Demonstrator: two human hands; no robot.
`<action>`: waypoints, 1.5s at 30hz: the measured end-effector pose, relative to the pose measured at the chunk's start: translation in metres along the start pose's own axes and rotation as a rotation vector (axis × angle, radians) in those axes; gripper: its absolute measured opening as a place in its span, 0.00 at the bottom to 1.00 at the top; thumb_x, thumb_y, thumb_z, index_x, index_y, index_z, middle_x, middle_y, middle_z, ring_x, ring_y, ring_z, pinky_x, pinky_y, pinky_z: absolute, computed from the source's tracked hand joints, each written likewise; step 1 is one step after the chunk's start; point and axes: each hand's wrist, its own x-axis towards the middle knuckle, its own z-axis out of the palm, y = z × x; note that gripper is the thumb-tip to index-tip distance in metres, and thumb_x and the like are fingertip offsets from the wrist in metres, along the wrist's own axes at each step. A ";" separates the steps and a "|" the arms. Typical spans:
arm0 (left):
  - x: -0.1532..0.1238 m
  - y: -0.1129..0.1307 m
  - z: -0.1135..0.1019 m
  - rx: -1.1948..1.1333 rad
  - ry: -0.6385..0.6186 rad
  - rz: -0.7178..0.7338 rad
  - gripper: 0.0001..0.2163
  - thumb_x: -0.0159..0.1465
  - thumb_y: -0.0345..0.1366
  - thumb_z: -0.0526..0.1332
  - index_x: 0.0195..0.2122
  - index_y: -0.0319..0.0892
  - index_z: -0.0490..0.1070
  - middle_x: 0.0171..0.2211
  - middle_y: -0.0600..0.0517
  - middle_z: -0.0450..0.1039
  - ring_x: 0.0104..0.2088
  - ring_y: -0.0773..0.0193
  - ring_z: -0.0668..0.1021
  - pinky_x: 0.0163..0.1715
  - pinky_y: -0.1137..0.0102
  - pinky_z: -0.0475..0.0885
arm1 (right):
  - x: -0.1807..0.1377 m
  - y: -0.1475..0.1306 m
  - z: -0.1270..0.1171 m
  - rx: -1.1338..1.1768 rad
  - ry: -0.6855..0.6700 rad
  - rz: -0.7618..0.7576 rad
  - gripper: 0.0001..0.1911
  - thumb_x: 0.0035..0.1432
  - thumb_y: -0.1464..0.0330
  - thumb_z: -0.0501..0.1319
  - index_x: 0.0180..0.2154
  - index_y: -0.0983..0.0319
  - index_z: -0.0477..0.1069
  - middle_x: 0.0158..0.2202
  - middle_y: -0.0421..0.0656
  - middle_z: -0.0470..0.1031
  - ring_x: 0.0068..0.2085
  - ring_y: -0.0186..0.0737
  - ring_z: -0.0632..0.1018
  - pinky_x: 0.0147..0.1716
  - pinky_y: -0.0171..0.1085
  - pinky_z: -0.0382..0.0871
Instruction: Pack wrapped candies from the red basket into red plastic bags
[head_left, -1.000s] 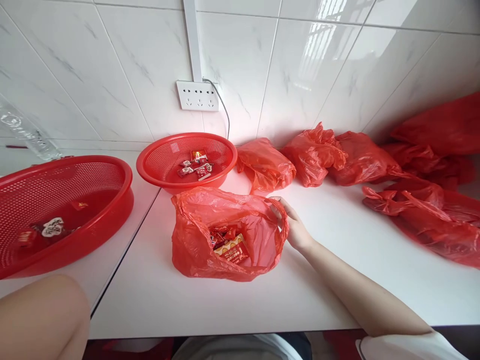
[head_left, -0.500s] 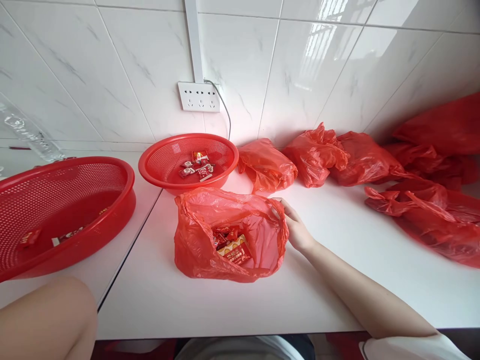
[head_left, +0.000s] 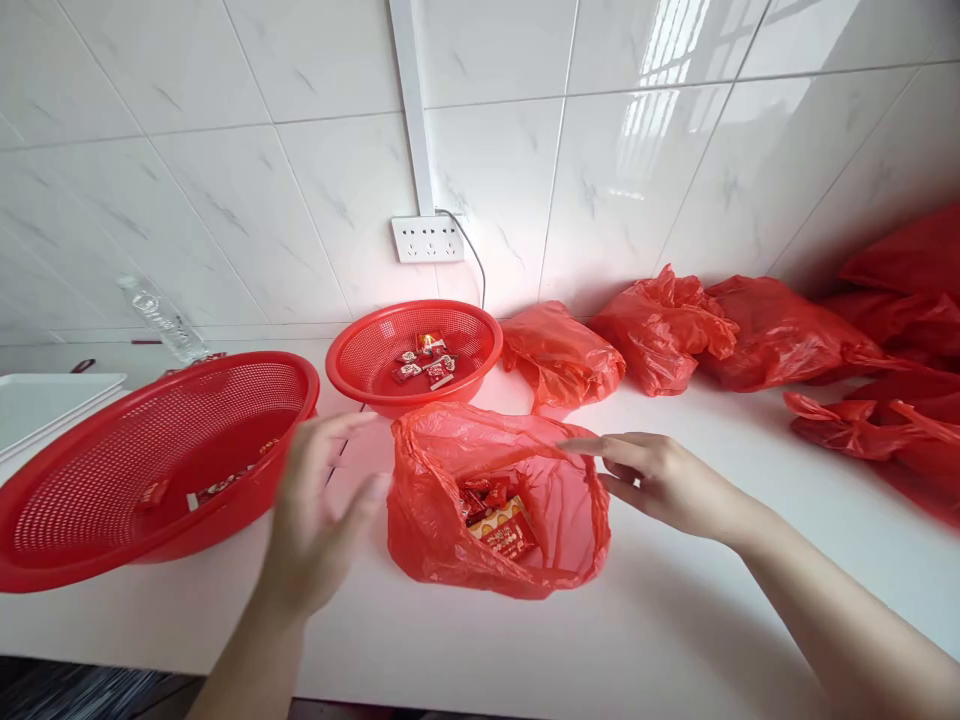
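Note:
A thin red plastic bag [head_left: 424, 545] stands with its mouth wide open on the white table. Inside it lie several small red wrapped snacks [head_left: 495, 492] and a larger red-and-yellow packet [head_left: 508, 532]. To the left of the bag is my left hand [head_left: 319, 520], open and slightly blurred, thumb and fingers apart, holding nothing. My right hand [head_left: 660, 480] is at the bag's right rim; its index finger reaches over the edge and other fingers bend loosely beside it. It seems to touch the rim without gripping it.
A large red mesh basket [head_left: 97, 490] on the left and a smaller one [head_left: 360, 345] behind the bag hold a few packets. Filled red bags [head_left: 566, 350] line the wall rightward. A clear bottle [head_left: 161, 320], a white tray [head_left: 56, 395] and a wall socket [head_left: 429, 240] show behind.
My left hand has come in from the lower left to beside the bag. My right hand has shifted from holding the bag's rim to resting loosely at it. The view has tilted and turned left.

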 end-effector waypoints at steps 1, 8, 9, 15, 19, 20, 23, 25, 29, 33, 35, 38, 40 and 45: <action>0.001 -0.001 0.003 -0.022 -0.028 -0.012 0.18 0.63 0.46 0.60 0.52 0.46 0.65 0.53 0.47 0.68 0.54 0.54 0.72 0.50 0.58 0.70 | 0.003 -0.003 -0.001 -0.028 -0.011 -0.027 0.21 0.62 0.71 0.57 0.55 0.49 0.69 0.34 0.41 0.75 0.28 0.37 0.72 0.27 0.36 0.65; 0.020 0.007 0.010 0.017 -0.140 -0.045 0.12 0.66 0.45 0.54 0.33 0.45 0.72 0.53 0.50 0.69 0.55 0.55 0.72 0.52 0.60 0.68 | 0.031 -0.015 -0.020 -0.006 0.165 0.067 0.11 0.60 0.71 0.57 0.42 0.56 0.74 0.37 0.43 0.78 0.32 0.39 0.76 0.28 0.37 0.71; 0.020 0.009 0.010 0.025 -0.146 -0.041 0.14 0.66 0.46 0.53 0.32 0.45 0.72 0.54 0.50 0.70 0.55 0.54 0.72 0.51 0.59 0.69 | 0.033 -0.016 -0.022 0.021 0.193 0.089 0.11 0.59 0.71 0.57 0.42 0.56 0.74 0.38 0.43 0.79 0.33 0.39 0.77 0.28 0.36 0.72; 0.013 0.025 0.005 0.168 -0.056 0.030 0.10 0.59 0.47 0.64 0.28 0.47 0.76 0.52 0.52 0.72 0.52 0.51 0.74 0.54 0.56 0.67 | 0.043 -0.018 -0.027 0.501 0.251 0.138 0.08 0.60 0.64 0.61 0.41 0.58 0.75 0.37 0.44 0.79 0.37 0.42 0.79 0.37 0.41 0.75; 0.042 0.037 -0.025 -0.106 0.218 -0.191 0.10 0.56 0.47 0.67 0.32 0.46 0.77 0.46 0.51 0.77 0.45 0.53 0.78 0.47 0.58 0.73 | 0.060 -0.022 -0.042 0.640 0.600 0.166 0.07 0.57 0.63 0.65 0.37 0.58 0.77 0.34 0.43 0.78 0.35 0.39 0.78 0.32 0.37 0.74; 0.053 0.039 -0.035 -0.192 0.217 -0.244 0.13 0.55 0.47 0.67 0.38 0.46 0.78 0.43 0.50 0.78 0.44 0.53 0.78 0.46 0.58 0.74 | 0.066 -0.023 -0.047 0.661 0.706 0.175 0.06 0.57 0.64 0.65 0.36 0.58 0.77 0.33 0.42 0.77 0.34 0.37 0.77 0.31 0.36 0.73; 0.084 0.042 -0.053 -0.332 0.096 -0.257 0.13 0.55 0.47 0.68 0.35 0.44 0.79 0.37 0.49 0.80 0.46 0.52 0.78 0.50 0.57 0.72 | 0.081 -0.024 -0.059 0.757 0.811 0.184 0.05 0.58 0.66 0.64 0.34 0.59 0.77 0.32 0.41 0.76 0.31 0.33 0.76 0.30 0.34 0.71; 0.098 0.044 -0.051 -0.581 0.004 -0.162 0.12 0.56 0.46 0.67 0.31 0.43 0.76 0.39 0.50 0.79 0.49 0.52 0.77 0.51 0.57 0.71 | 0.089 -0.024 -0.062 0.790 0.782 0.174 0.05 0.59 0.66 0.63 0.34 0.59 0.77 0.33 0.41 0.76 0.32 0.34 0.77 0.30 0.35 0.72; 0.105 0.055 -0.021 -0.930 -0.306 -0.039 0.16 0.56 0.43 0.66 0.45 0.48 0.70 0.37 0.53 0.75 0.45 0.57 0.78 0.45 0.60 0.73 | 0.103 -0.040 -0.059 0.714 0.629 0.092 0.07 0.60 0.67 0.61 0.39 0.59 0.76 0.34 0.42 0.77 0.34 0.37 0.78 0.32 0.37 0.74; 0.094 0.072 0.020 -0.695 -0.633 -0.083 0.20 0.55 0.39 0.68 0.49 0.48 0.68 0.29 0.56 0.68 0.27 0.68 0.73 0.33 0.68 0.72 | 0.118 -0.074 -0.051 0.478 0.408 -0.096 0.09 0.59 0.70 0.59 0.38 0.60 0.78 0.35 0.41 0.77 0.37 0.39 0.79 0.37 0.40 0.75; 0.089 0.075 0.034 -0.614 -0.652 -0.070 0.11 0.57 0.40 0.66 0.38 0.44 0.69 0.26 0.56 0.64 0.25 0.70 0.69 0.27 0.72 0.67 | 0.122 -0.087 -0.048 0.349 0.313 -0.213 0.11 0.59 0.73 0.57 0.40 0.59 0.78 0.38 0.41 0.76 0.40 0.39 0.78 0.41 0.41 0.75; 0.084 0.072 0.044 -0.677 -0.620 -0.111 0.14 0.64 0.45 0.59 0.28 0.42 0.61 0.22 0.58 0.54 0.21 0.74 0.61 0.20 0.75 0.58 | 0.120 -0.093 -0.047 0.226 0.267 -0.297 0.17 0.58 0.76 0.56 0.46 0.56 0.75 0.45 0.41 0.74 0.47 0.42 0.76 0.47 0.44 0.73; 0.082 0.067 0.045 -0.747 -0.616 -0.152 0.16 0.66 0.47 0.56 0.28 0.43 0.57 0.21 0.59 0.49 0.19 0.75 0.57 0.18 0.76 0.55 | 0.116 -0.088 -0.044 0.208 0.273 -0.287 0.19 0.58 0.76 0.56 0.48 0.56 0.74 0.47 0.42 0.74 0.49 0.43 0.76 0.48 0.44 0.73; 0.080 0.059 0.045 -0.738 -0.639 -0.122 0.17 0.66 0.49 0.55 0.27 0.42 0.60 0.17 0.59 0.56 0.16 0.74 0.62 0.15 0.76 0.58 | 0.109 -0.072 -0.025 0.290 0.350 -0.174 0.08 0.58 0.75 0.58 0.39 0.60 0.72 0.37 0.41 0.76 0.37 0.38 0.77 0.38 0.39 0.75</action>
